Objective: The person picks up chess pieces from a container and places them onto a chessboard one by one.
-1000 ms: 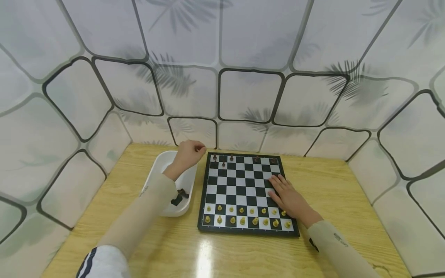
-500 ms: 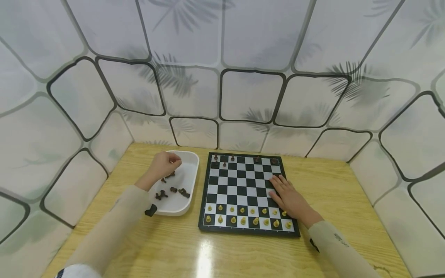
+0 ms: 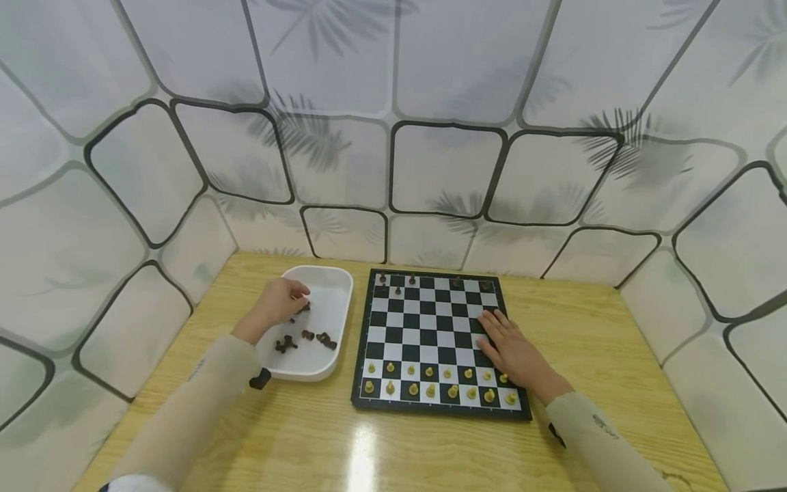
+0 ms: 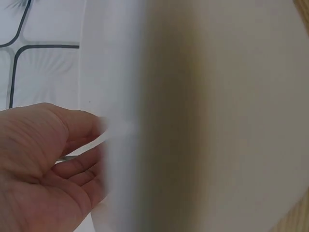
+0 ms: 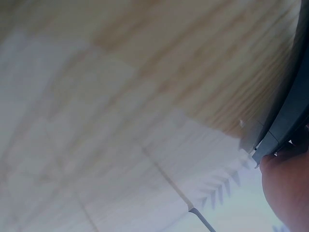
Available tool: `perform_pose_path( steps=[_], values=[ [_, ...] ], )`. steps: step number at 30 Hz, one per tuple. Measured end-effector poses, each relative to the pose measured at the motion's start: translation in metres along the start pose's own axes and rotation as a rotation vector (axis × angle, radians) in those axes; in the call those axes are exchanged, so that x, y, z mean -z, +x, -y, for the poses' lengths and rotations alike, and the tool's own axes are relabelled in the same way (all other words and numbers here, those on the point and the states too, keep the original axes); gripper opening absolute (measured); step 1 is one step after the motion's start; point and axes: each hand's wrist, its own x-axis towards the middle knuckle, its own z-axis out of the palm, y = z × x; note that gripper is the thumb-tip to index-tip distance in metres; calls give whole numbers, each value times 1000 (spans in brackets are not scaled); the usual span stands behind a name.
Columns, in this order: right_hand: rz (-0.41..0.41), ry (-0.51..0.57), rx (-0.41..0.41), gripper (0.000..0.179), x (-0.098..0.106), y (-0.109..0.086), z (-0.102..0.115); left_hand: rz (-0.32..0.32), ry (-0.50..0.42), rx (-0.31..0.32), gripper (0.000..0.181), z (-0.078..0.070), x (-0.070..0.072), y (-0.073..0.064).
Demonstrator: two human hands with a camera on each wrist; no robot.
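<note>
In the head view my left hand is over the left part of a white tray, fingers bent and pointing down toward dark chess pieces. A gap shows between thumb and forefinger; in the left wrist view the tray wall hides the fingertips. More dark pieces lie loose in the tray. My right hand rests flat, fingers extended, on the right edge of the chessboard. Gold pieces fill the two near rows. A few dark pieces stand at the far side.
Tray and board stand side by side on a light wooden table, a narrow strip of wood between them. A patterned wall covering closes off the back and both sides.
My left hand has moved from beside the board's far left corner back over the tray, then lower toward the dark pieces. My right hand has stayed on the board.
</note>
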Motion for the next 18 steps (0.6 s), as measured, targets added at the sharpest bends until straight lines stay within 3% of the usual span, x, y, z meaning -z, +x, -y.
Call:
perform_pose_path(
  steps=[5,18],
  values=[
    [0,-4,0,63,1,0,1,18,11,33,25,-1,-7,1],
    [2,-11,-4,63,-2,1,-3,-10,55,19,22,3,-19,1]
  ],
)
